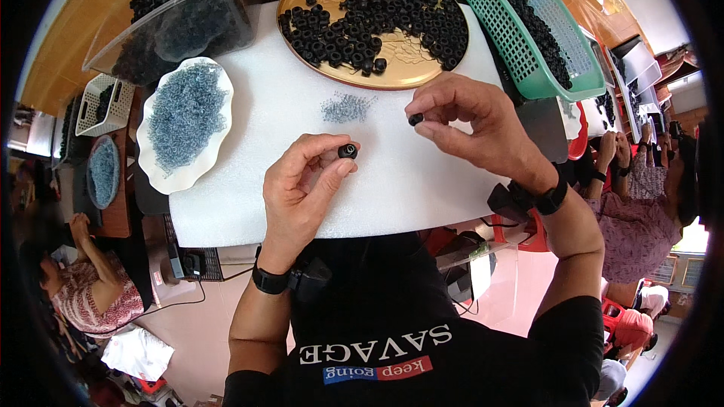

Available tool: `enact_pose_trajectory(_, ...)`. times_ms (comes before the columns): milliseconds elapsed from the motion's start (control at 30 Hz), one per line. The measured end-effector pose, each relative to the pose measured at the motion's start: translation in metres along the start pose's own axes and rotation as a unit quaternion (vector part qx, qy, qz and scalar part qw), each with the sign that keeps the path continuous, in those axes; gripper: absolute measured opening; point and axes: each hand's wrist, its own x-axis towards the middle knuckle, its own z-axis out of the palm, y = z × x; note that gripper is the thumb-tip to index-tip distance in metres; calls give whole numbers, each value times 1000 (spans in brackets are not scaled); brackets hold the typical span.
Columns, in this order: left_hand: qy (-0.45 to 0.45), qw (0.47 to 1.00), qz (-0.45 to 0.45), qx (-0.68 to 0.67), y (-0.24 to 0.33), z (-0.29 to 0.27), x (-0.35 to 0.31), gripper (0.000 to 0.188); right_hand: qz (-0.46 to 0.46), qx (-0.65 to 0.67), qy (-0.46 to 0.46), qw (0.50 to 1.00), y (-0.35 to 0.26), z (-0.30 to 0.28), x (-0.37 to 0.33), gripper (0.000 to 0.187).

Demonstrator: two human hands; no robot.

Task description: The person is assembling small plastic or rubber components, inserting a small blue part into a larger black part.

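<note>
White worktop (226, 215) lay below; your barely parted left fingers (308, 149) pinched one black piece (348, 151), right fingers (443, 136) another piece (415, 119).

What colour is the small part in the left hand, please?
The part in the left hand is black, best seen in the head view.

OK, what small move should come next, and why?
I'd probably set the right hand's black piece on the golden tray: that hand appears close to the rim, the left hand holds another black piece, and a freed hand could reach the small bluish heap on the white mat.
</note>
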Motion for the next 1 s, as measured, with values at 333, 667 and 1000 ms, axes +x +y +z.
enact_pose_trajectory(333, 10, 1000, 1, -2, 0, 4, 0, 25, -121, -39, 55, 990, 6, 33, -10, 30)
enact_pose_trajectory(667, 7, 1000, 2, 6, 1, 4, -2, 25, 1, 127, 69, 989, 11, 49, -7, 22)
enact_pose_trajectory(1000, -20, 999, 42, 13, -3, 2, 2, 27, 51, 146, 39, 987, 8, 60, 13, 24)
